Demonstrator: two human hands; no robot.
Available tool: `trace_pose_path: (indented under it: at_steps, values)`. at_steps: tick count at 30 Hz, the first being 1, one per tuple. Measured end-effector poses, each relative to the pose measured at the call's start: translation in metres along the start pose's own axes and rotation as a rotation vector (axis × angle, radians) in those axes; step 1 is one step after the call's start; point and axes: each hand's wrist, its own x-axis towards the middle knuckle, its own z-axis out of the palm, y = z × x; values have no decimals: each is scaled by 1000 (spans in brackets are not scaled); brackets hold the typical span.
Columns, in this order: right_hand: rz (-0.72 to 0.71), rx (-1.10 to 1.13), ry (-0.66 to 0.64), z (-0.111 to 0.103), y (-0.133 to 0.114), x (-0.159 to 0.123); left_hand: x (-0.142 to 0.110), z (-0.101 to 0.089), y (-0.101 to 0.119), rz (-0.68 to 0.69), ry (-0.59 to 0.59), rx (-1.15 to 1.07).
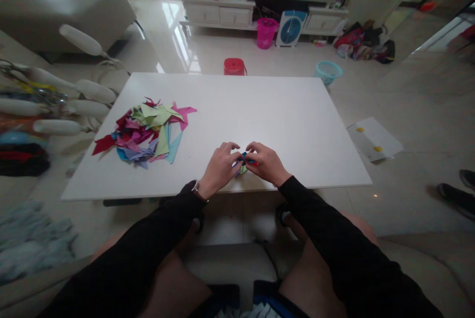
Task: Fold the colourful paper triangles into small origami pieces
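Note:
My left hand [221, 167], with a watch at its wrist, and my right hand [265, 160] meet over the near edge of the white table [252, 105]. Between their pinched fingertips is a small piece of what looks like blue folded paper [244, 157]. Bits of red and light green show beside and below it; my fingers cover most of it, so its full shape is hidden. To the left on the tabletop lies a loose pile of folded paper pieces [158, 115] in green, pink, red, purple and blue, some with pointed ends like paper cranes.
Beyond the table's far edge stand a red stool [234, 66] and a light-blue basket [328, 70]. A white sheet or box [375, 139] lies on the floor to the right. At left, close to the table, is an object with several white rounded arms [95, 90].

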Motion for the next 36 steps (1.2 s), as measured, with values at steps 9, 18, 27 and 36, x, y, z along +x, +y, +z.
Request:
trace_pose_path:
  at_steps: [9,18,27,36]
  values:
    - [50,150,-16,4,2,-2,0,-2,-7,-2,10,-8]
    - [-5,201,-52,1,5,-2,1,-2,-11,-60,21,-73]
    - [-24,148,-86,4,6,-2,2,-6,-8,-9,-110,26]
    - [19,134,-10,-3,4,-2,12,-15,-46,-314,-227,163]
